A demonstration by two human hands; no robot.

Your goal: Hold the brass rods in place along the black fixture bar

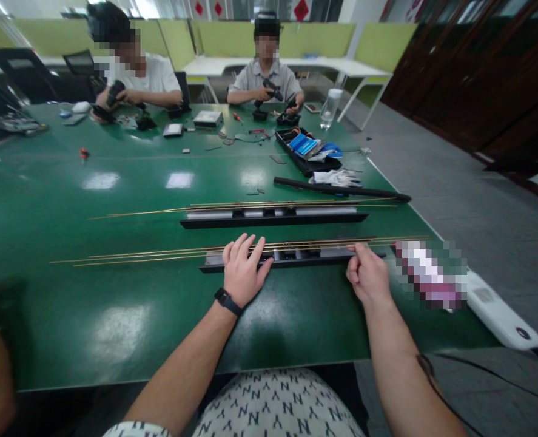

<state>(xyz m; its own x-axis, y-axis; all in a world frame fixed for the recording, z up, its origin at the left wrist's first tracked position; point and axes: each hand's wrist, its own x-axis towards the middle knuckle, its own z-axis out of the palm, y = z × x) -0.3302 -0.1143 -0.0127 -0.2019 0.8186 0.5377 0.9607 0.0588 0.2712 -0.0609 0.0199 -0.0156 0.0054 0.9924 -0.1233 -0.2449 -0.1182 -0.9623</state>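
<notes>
A long black rail point(296, 257) lies across the green table point(114, 303) in front of me, with thin brass rods point(150, 254) running along its top and out to the left. My left hand point(242, 269) lies flat on the rail's left part, fingers spread over the rods. My right hand point(367, 274) is closed at the rail's right end, pinching the rods there. A second black rail point(273, 216) with its own brass rods point(159, 210) lies parallel a little farther away.
A black tube point(341, 189), white gloves point(335, 177) and a black tray point(307, 152) of parts lie at the right. A white power strip point(496, 312) overhangs the right edge. Two people work with tools at the far side, beside a bottle point(330, 108).
</notes>
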